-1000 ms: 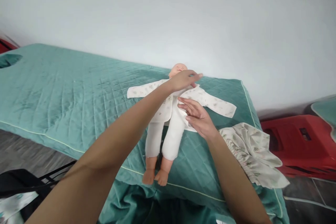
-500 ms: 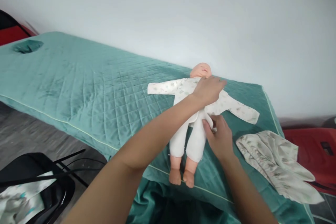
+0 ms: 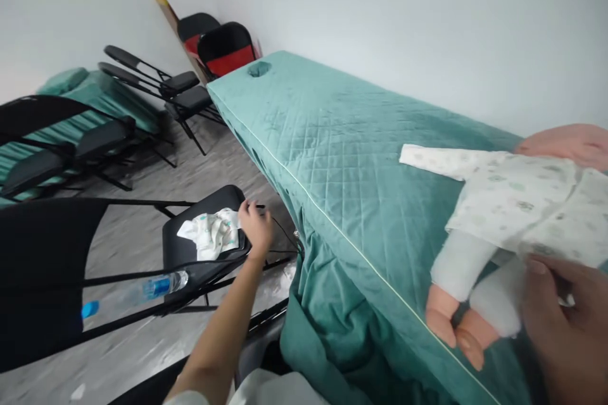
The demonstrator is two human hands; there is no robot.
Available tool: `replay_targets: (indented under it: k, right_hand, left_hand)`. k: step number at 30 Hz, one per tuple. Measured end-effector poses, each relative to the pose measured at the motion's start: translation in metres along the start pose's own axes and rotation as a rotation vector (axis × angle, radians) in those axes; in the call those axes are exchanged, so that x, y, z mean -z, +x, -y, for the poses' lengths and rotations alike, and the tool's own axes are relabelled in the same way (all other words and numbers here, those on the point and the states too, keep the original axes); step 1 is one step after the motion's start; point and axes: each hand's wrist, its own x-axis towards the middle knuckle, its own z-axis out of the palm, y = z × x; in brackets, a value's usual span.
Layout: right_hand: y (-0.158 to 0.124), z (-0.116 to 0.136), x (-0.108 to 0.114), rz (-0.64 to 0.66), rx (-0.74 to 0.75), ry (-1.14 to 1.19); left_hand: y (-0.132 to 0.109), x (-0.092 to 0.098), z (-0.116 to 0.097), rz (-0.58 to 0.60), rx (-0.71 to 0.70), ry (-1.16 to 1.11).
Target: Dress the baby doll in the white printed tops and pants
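A baby doll [image 3: 456,323] lies on its back at the right of the green quilted bed [image 3: 351,183], its head partly cut off by the frame. It wears a white printed shirt [image 3: 522,202] with one sleeve stretched out, and white leggings [image 3: 460,264]. My right hand [image 3: 570,316], blurred, is closed at the shirt's lower hem beside the doll's leg. On the black chair at left lies a crumpled white item with teal print [image 3: 213,234]. My left hand [image 3: 256,228] reaches to its right edge, fingers apart; whether they touch it is unclear.
A clear bottle with a blue label [image 3: 159,285] lies by the near black chair [image 3: 173,247]. Several folding chairs [image 3: 185,98] and another green-covered bed [image 3: 114,98] stand farther back. A white wall [image 3: 427,19] runs behind the bed.
The view has swung left and closer to the doll. My left hand has left the doll's chest and reached out to the chair. My right hand stays by the shirt's hem.
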Motion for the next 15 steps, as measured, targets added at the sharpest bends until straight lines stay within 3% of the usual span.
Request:
replay_targets:
  k: [3,7,10,15]
  right_hand:
    - [0.0,-0.002,-0.004,0.028,-0.049,-0.028]
    - [-0.005,-0.011,-0.011,0.0,-0.079,-0.039]
    - [-0.007,-0.014,-0.013,-0.003,-0.082,-0.03]
    - [-0.006,-0.008,-0.011,0.016,-0.097,-0.024]
  left_hand:
    - [0.025,-0.008,0.084,0.086,0.265,0.258]
    - [0.049,0.002,0.148,0.236,0.4,0.403]
    - [0.045,0.012,0.166,0.357,0.294,0.389]
    - [0.002,0.002,0.162,0.383,0.094,0.384]
